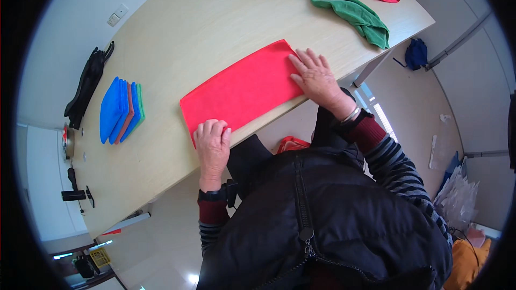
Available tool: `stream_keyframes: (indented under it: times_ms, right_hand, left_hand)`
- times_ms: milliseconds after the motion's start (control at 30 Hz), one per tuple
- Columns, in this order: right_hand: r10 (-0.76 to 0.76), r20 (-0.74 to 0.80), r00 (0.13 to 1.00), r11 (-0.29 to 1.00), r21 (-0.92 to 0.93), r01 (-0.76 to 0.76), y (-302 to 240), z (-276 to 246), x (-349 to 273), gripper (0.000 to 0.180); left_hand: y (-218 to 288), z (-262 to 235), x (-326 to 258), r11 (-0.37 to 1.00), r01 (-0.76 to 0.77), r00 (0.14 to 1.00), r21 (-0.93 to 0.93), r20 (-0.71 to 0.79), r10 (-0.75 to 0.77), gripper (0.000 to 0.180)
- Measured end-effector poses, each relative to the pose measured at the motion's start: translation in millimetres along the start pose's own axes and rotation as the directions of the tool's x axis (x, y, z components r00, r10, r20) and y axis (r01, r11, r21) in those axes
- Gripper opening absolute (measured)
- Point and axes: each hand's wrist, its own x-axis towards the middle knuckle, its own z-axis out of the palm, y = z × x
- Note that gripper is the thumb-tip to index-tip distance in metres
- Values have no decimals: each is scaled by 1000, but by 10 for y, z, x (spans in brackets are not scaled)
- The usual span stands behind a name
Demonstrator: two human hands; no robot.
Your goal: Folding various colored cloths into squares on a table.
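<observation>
A red cloth point(242, 87), folded into a long flat rectangle, lies slantwise along the near edge of the table. At its near left corner is my left hand point(212, 147), fingers bent and close together on the cloth's edge. My right hand point(321, 80) lies on the cloth's right end, its fingers spread and stretched out. Under the palms, parts of the cloth's edge are hidden.
A stack of folded blue, brown and green cloths point(122, 110) sits on the left. Crumpled cloths lie at the far edge, with a loose green cloth point(352, 13) at the far right. A black bag-like item point(88, 87) is by the wall.
</observation>
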Motion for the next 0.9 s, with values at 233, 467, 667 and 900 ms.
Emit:
stream_keyframes:
  times_ms: [233,467,667,900]
  right_hand:
    - [20,-80,997,989,-141,-32,-117,-314,64,56]
    - [-228,-47,973,935,268,232,-1004,-76,-113,52]
    - [-174,-56,983,964,196,182,-642,-40,-187,49]
    - [84,-117,990,976,211,-58,-169,-122,-248,50]
  left_hand:
    - [-59,-105,15,997,33,997,71,-70,-28,10]
    - [493,226,272,988,-155,987,-18,-57,153,11]
    - [196,155,96,995,-70,996,-78,-60,65,8]
    - [-194,-16,-51,994,66,993,-83,-89,-73,9]
